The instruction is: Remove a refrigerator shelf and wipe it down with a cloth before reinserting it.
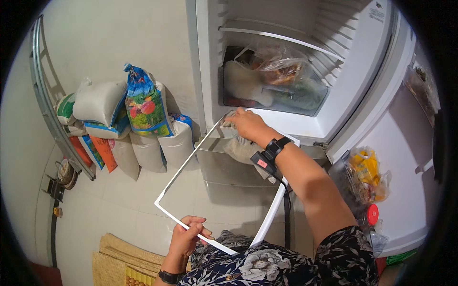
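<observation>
A clear refrigerator shelf with a white rim [179,173] is held tilted before me, its lower edge near my shirt. My left hand [188,234] grips the rim on the near left side, thumb on top. At the far corner, my right hand [247,123] presses a greyish cloth [243,150] against the shelf, and part of the cloth hangs below the wrist. Beyond it stands the open refrigerator [264,116]. Its clear crisper drawer [275,96] holds plastic-bagged food [277,68], and another shelf [279,34] sits above.
The open refrigerator door [397,143] on the right carries bagged food [368,175] and a red-lidded jar [372,214]. Several filled sacks [146,103] are stacked by the wall, near a metal ladder [46,100]. Woven mats [118,257] and a tray of eggs [137,277] lie lower left.
</observation>
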`<state>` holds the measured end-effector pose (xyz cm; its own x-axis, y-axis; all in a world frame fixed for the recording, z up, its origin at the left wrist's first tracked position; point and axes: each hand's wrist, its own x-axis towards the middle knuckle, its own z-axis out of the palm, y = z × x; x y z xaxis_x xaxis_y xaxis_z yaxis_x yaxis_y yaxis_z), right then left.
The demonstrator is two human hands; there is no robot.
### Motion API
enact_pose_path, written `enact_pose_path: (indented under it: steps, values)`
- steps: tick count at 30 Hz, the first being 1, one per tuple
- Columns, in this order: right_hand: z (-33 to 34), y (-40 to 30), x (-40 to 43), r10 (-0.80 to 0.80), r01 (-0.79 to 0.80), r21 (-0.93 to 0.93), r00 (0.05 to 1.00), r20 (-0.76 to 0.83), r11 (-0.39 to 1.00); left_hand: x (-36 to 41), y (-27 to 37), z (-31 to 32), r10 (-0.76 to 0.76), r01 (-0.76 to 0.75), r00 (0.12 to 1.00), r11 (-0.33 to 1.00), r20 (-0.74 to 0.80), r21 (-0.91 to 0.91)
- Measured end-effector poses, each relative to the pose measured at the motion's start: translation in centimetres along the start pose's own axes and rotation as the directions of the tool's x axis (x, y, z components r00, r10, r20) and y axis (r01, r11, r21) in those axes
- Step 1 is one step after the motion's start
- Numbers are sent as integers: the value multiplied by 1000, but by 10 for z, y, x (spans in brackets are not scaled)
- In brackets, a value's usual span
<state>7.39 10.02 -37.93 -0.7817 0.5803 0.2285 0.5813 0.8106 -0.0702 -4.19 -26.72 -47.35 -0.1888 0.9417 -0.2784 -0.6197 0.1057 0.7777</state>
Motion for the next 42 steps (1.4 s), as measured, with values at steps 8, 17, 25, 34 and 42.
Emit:
enact_pose_path:
  steps: [8,17,25,34,42]
  values:
    - [-8,26,-21,116,-111,-101,992,43,989,0,1,-6,26,-27,999,1000,22,10]
    - [-30,52,-126,278,-270,-145,960,36,952,0,1,-6,41,-40,999,998,-28,46]
    - [-60,-19,-214,484,-472,-103,854,193,875,-6,6,1,69,-71,997,996,47,55]
    - [-73,-84,-255,-70,-42,290,928,366,956,-7,-1,6,118,-118,992,993,47,5]
    - [-66,-54,-265,-194,66,419,943,270,906,-5,-14,4,101,-99,993,994,54,-46]
